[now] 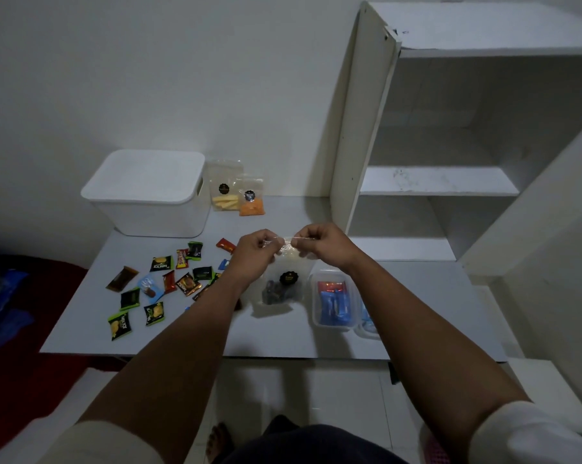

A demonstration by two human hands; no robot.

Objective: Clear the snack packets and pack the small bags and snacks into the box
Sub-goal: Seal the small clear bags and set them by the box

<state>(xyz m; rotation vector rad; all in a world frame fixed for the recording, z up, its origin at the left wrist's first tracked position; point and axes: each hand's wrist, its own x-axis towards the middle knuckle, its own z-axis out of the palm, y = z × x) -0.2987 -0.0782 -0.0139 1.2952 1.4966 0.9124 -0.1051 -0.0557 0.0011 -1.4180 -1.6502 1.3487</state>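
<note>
White lidded box [145,192] sat shut at the far left of the counter [283,339]; nothing visibly packed. Both hands, left hand [254,251] and right hand [319,246], pinched the top edge of a clear small bag [281,286] (dark contents) right of the box. Snack packets [155,289] lay loose in front of the box; two filled bags [236,192] stood just beside it. Most of the task appeared left.

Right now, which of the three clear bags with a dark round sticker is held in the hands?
The clear bag with dark contents, pinched at its top by the left hand and right hand. The yellow-filled bag and orange-filled bag stand untouched beside the white box.
</note>
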